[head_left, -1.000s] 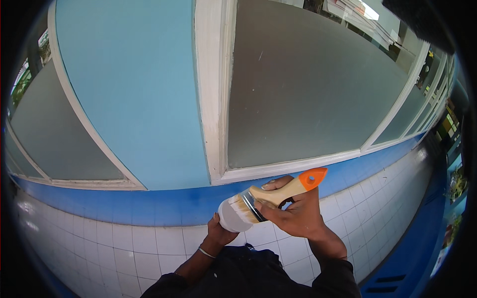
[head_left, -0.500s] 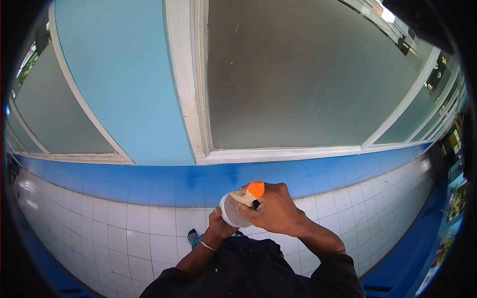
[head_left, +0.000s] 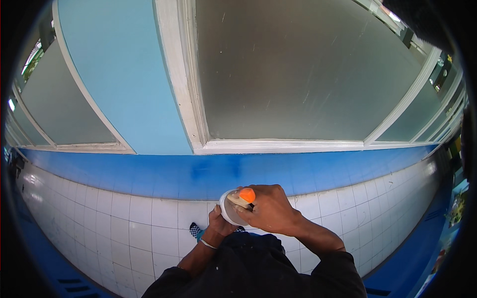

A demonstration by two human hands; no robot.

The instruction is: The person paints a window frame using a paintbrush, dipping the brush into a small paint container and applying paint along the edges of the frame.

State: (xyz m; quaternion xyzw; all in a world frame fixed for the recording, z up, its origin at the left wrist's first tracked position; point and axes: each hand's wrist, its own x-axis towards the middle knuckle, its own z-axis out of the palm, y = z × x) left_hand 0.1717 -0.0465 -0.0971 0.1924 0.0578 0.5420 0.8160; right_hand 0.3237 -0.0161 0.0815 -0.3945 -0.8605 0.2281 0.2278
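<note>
My left hand (head_left: 221, 222) grips a round white plastic tub (head_left: 223, 204) from its left side and from below, in front of my body. The inside of the tub looks greyish, and how full it is I cannot tell. My right hand (head_left: 272, 208) is closed round what looks like a paintbrush (head_left: 247, 195), with a cream handle and a bright orange end turned up. The brush's lower end points into the tub; its bristles are hidden by my fingers and the tub.
Ahead is a wall with a light blue panel (head_left: 112, 69), a bright blue band (head_left: 298, 171) with darker patches, and white-framed frosted windows (head_left: 308, 74). I stand over white floor tiles (head_left: 154, 233). A checkered shoe (head_left: 195, 229) shows below the tub.
The orange end of the brush has moved slightly left and down, and tilts more toward me. My view has shifted, so the wall sits a little higher. Both hands keep their hold.
</note>
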